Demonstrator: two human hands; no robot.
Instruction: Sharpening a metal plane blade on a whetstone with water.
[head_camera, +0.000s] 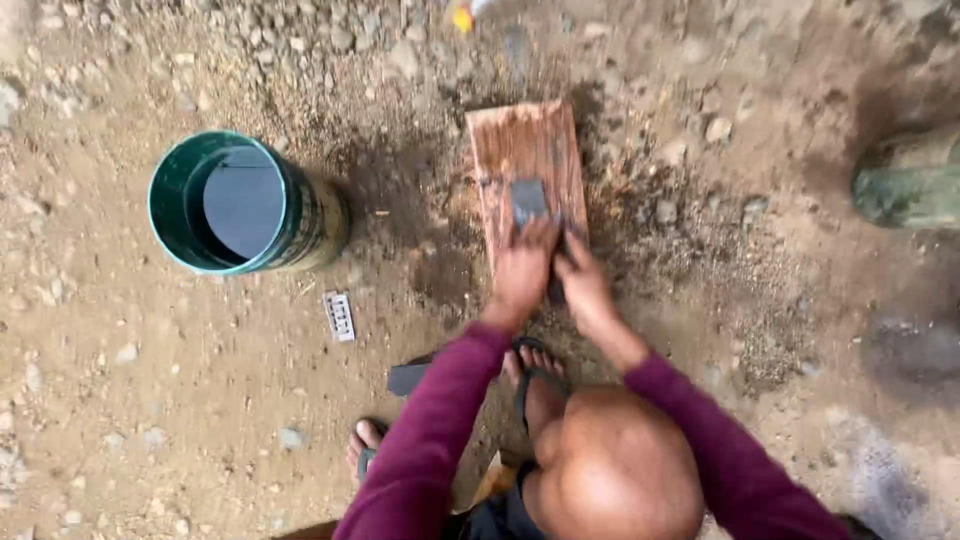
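Squatting, I reach both arms toward the frame's centre. My left hand (520, 272) and right hand (582, 283) press side by side, fingers together, on a dark flat blade (528, 200) lying on the wet wooden board (525, 150).

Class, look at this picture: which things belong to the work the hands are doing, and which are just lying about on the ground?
In use:
left hand and right hand, both pressing a dark flat blade
wet wooden board under the blade

Lying about:
green can of water, standing apart to the left
small white card on the dirt
loose stones
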